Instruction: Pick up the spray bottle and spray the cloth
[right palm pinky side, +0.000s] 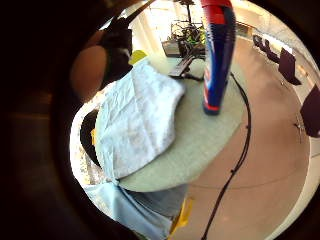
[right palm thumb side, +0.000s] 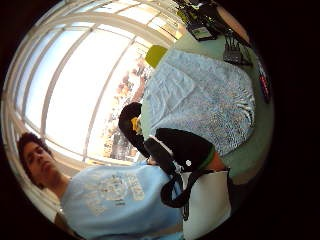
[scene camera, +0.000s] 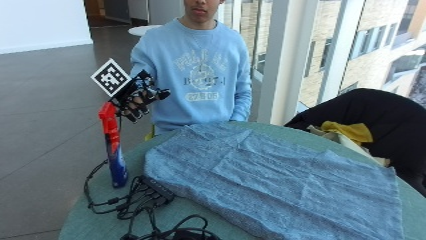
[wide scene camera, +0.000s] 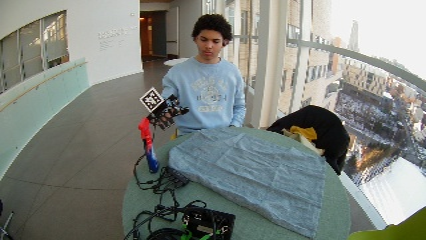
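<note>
Blue and red, the spray bottle (scene camera: 114, 150) stands upright on the round green table (scene camera: 100, 220), near its edge and just beside the near corner of the cloth (scene camera: 273, 177). From my seat I see the gloved right hand (scene camera: 140, 97) raised at chest height, hovering just above and beside the bottle's red spray head. Its fingers (scene camera: 136, 111) hang down in a relaxed curl and hold nothing, so the hand is apart from the bottle; I see no contact between them. The forearm comes in from the person's side, bent at the elbow, with the back of the hand toward the outside camera.

The little-finger palm camera shows the bottle (right palm pinky side: 218, 55) close by, standing on the table (right palm pinky side: 200, 145) next to the cloth (right palm pinky side: 137, 117). The thumb-side palm camera looks over the cloth (right palm thumb side: 205, 100) toward the person's light blue sweatshirt (right palm thumb side: 117, 197).

The cloth is pale blue-grey, spread flat and covering most of the tabletop. A tangle of black cables (scene camera: 136, 200) lies on the table between the bottle and the cloth's near edge. On a chair at the far side sits a black jacket (scene camera: 373, 120) with something yellow (scene camera: 346, 131) on it
</note>
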